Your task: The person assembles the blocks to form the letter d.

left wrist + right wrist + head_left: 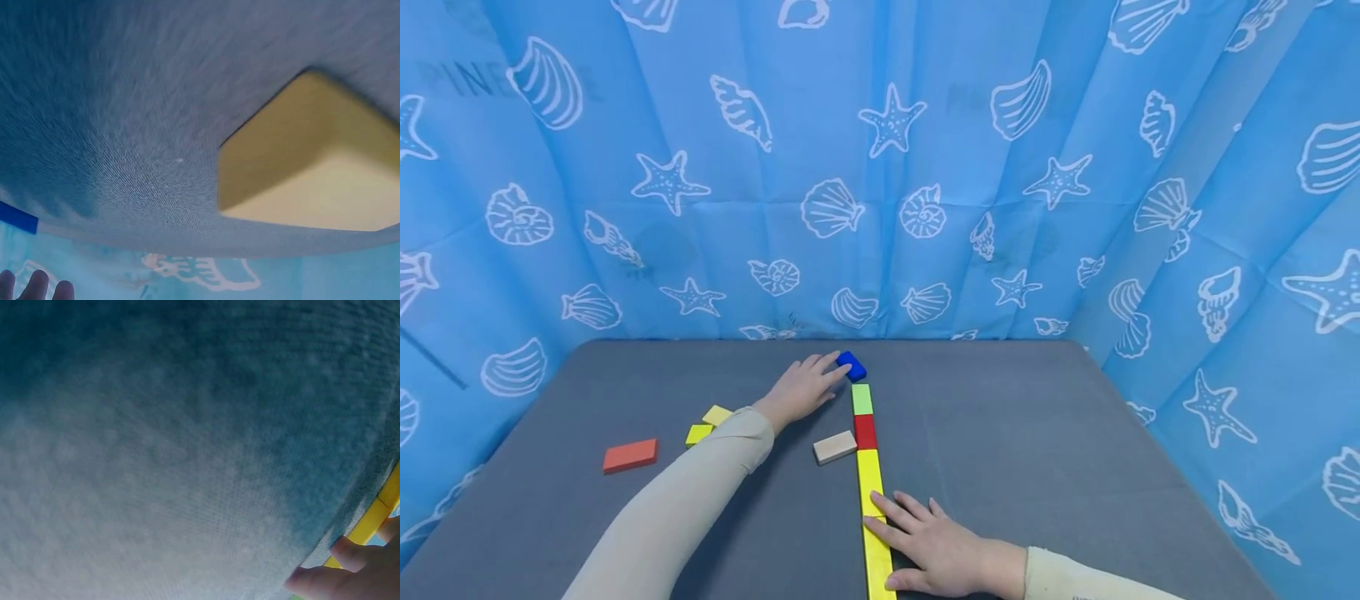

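Observation:
My left hand (pixel 801 387) reaches to the far side of the table, and its outstretched fingers touch a blue block (pixel 853 367). Just nearer than that block, a row runs toward me: a light green block (pixel 862 399), a red block (pixel 865 432) and two yellow blocks (pixel 869 475) laid end to end. My right hand (pixel 943 550) rests with spread fingers over the yellow blocks, its fingertips on them; yellow pieces (pixel 375 519) also show beside its fingers in the right wrist view. Left of the row lies a plain wooden block (pixel 834 447).
An orange-red block (pixel 630 456) lies at the left of the grey table (pixel 1000 433). Near my left forearm are a pale yellow block (pixel 717 415) and a brighter yellow block (pixel 697 434), partly covered by the sleeve. A blue shell-patterned curtain (pixel 880 258) hangs behind the table.

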### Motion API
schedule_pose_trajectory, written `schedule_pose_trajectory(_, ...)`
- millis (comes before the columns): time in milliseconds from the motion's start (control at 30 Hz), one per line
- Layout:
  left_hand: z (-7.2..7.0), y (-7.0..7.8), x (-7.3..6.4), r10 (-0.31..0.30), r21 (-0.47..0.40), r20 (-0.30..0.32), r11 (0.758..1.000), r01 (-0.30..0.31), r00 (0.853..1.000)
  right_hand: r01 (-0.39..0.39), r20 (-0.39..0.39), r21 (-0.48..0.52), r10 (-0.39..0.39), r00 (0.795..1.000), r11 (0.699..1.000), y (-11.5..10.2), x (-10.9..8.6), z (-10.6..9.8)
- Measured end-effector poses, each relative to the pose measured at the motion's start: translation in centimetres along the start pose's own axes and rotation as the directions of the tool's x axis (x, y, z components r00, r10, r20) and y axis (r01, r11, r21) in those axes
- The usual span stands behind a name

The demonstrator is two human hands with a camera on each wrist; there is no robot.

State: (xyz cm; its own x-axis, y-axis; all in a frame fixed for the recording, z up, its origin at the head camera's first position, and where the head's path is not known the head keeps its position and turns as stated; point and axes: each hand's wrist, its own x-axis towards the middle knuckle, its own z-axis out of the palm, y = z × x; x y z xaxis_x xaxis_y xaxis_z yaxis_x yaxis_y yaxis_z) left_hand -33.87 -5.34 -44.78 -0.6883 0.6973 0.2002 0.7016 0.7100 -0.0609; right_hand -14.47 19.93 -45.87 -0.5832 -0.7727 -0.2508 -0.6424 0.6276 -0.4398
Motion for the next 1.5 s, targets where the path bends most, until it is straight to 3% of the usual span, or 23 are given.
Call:
schedule_pose_trajectory(167,0.5,-0.1,1.7,-0.027,-0.056,0.083,0.998,0.031,0.996,-0.011,-0.003,-0.012,0.011,1.0,1.0,-0.6,-0.3,-0.4)
schedule_pose_trajectory(333,1.4,-0.3,3.4,-0.053,-0.058,0.224,0.996,0.068,0.973,-0.004,0.003,-0.012,0.004,1.0,1.0,-0.7,-0.4,-0.4)
schedule_pose_trajectory(567,1.7,-0.5,4.5,-0.073,-0.065,0.296,0.993,0.097,0.952,0.016,-0.015,-0.05,-0.017,1.0,0.999,-0.5,-0.1,0.0)
schedule_pose_trajectory(667,1.7,-0.5,4.3,-0.068,-0.063,0.301,0.994,0.091,0.951,0.016,-0.015,-0.05,-0.017,1.0,0.999,-0.6,-0.1,0.2)
schedule_pose_trajectory(833,1.9,-0.6,4.2,-0.073,-0.056,0.253,0.994,0.09,0.965,-0.01,0.004,-0.02,0.01,1.0,1.0,-0.7,-0.1,-0.1)
schedule_pose_trajectory(1000,1.9,-0.6,4.1,-0.106,-0.094,0.256,0.987,0.134,0.961,-0.04,0.02,0.03,0.039,0.999,0.999,-0.6,-0.2,-0.4)
schedule_pose_trajectory(1167,1.4,-0.6,3.1,-0.111,-0.12,0.243,0.982,0.144,0.964,-0.043,0.018,0.062,0.042,0.999,0.997,-0.5,-0.4,-0.5)
schedule_pose_trajectory(1333,1.2,-0.4,2.3,-0.145,-0.087,0.261,0.981,0.173,0.954,-0.055,0.027,0.097,0.053,0.998,0.994,-0.2,-0.2,-0.6)
schedule_pose_trajectory(1500,0.8,-0.2,1.4,-0.174,-0.053,0.275,0.979,0.195,0.946,-0.025,0.019,0.09,0.023,1.0,0.996,2.1,0.4,1.1)
